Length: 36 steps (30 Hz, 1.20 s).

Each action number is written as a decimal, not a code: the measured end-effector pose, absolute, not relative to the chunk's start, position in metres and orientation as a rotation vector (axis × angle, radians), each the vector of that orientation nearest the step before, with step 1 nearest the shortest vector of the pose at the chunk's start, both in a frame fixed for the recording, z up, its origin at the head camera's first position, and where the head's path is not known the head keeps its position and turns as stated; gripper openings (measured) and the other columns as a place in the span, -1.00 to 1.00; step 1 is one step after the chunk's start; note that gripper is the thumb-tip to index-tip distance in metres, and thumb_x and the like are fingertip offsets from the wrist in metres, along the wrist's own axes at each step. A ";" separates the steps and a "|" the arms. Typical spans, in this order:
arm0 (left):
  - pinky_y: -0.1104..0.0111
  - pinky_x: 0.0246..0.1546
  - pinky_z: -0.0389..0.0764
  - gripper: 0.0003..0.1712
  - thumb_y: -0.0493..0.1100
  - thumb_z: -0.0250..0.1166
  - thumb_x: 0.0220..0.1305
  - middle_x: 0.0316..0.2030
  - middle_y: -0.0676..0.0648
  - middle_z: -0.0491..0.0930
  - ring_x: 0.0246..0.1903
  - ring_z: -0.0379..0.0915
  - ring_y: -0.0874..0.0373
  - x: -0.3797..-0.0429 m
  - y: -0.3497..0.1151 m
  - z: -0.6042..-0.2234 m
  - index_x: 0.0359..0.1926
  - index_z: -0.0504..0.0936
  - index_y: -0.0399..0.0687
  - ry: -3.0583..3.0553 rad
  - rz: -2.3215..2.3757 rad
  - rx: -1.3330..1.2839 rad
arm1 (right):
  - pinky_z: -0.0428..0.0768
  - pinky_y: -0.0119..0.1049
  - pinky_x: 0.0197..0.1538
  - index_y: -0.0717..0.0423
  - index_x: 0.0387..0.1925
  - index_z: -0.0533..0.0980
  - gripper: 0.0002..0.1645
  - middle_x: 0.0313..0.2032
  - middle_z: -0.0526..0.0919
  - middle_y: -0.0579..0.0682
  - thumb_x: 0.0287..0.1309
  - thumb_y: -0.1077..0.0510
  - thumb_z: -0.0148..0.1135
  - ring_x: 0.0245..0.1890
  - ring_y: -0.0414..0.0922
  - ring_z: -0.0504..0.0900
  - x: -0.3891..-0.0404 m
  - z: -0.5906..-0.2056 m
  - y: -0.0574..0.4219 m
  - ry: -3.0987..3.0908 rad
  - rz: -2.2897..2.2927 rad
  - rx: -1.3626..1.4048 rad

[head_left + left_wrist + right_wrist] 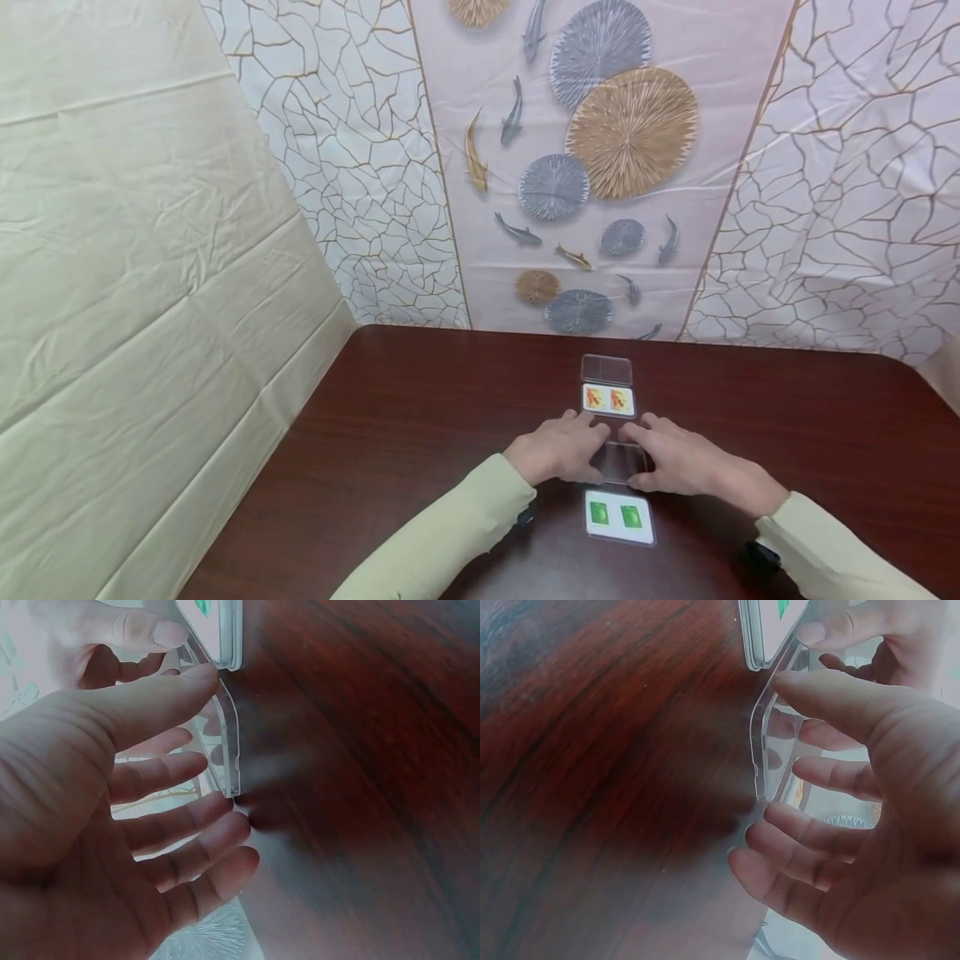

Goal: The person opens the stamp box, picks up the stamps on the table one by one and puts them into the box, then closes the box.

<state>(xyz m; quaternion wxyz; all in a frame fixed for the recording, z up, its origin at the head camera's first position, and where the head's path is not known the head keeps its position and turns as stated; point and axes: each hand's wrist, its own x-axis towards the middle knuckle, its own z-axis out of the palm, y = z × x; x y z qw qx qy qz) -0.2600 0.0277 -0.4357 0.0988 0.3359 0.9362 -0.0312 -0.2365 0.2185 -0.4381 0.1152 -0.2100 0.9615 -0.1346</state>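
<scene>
A clear plastic lid lies between both hands, just beyond a card with two green pictures in a clear case. My left hand holds the lid's left side, thumb at the near corner and fingertips at the far one. Mirroring it, my right hand holds the right side. In the left wrist view, the lid's thin edge spans from thumb to fingertips. The right wrist view shows the same lid at the right thumb and fingers. Remaining fingers of both hands are spread loosely.
Beyond the hands is a second card with two orange-red pictures, in a clear case. Another clear lid lies directly behind it. The dark wooden table ends at a patterned cloth backdrop; a pale cloth hangs at left.
</scene>
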 end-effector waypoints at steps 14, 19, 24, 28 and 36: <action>0.42 -0.16 0.52 -0.43 0.20 0.40 0.15 -0.02 0.12 0.50 -0.07 0.40 0.24 -0.263 0.023 -0.442 0.15 0.54 0.20 2.766 -0.043 1.114 | 0.46 -0.22 -0.30 0.02 0.12 0.51 -0.25 -0.10 0.49 0.01 -0.10 -0.16 0.53 -0.22 -0.13 0.42 -0.238 -0.442 0.219 2.815 -0.398 -0.620; 0.43 -0.15 0.51 -0.42 0.17 0.42 0.14 -0.02 0.13 0.51 -0.08 0.37 0.26 -0.264 0.021 -0.443 0.18 0.54 0.22 2.746 0.009 1.114 | 0.47 -0.25 -0.25 0.04 0.11 0.52 -0.27 -0.09 0.50 -0.02 -0.10 -0.13 0.53 -0.20 -0.16 0.43 -0.239 -0.444 0.220 2.808 -0.419 -0.638; 0.43 -0.13 0.52 -0.40 0.15 0.43 0.12 -0.02 0.16 0.53 -0.09 0.37 0.26 -0.266 0.021 -0.442 0.19 0.53 0.25 2.726 0.042 1.113 | 0.45 -0.28 -0.25 0.06 0.11 0.53 -0.28 -0.08 0.50 -0.03 -0.10 -0.12 0.53 -0.23 -0.18 0.42 -0.241 -0.446 0.221 2.800 -0.454 -0.641; 0.42 -0.10 0.52 -0.39 0.16 0.43 0.12 0.00 0.17 0.53 -0.07 0.37 0.27 -0.267 0.021 -0.441 0.21 0.52 0.27 2.707 0.055 1.100 | 0.43 -0.30 -0.27 0.06 0.10 0.54 -0.29 -0.09 0.49 -0.04 -0.10 -0.12 0.52 -0.27 -0.20 0.42 -0.241 -0.446 0.222 2.791 -0.476 -0.649; 0.48 -0.13 0.48 -0.36 0.18 0.41 0.14 -0.02 0.19 0.49 -0.10 0.35 0.30 -0.264 0.018 -0.438 0.26 0.49 0.31 2.677 0.059 1.104 | 0.42 -0.35 -0.32 0.06 0.08 0.54 -0.30 -0.15 0.45 -0.07 -0.11 -0.11 0.52 -0.32 -0.21 0.41 -0.236 -0.442 0.223 2.770 -0.536 -0.648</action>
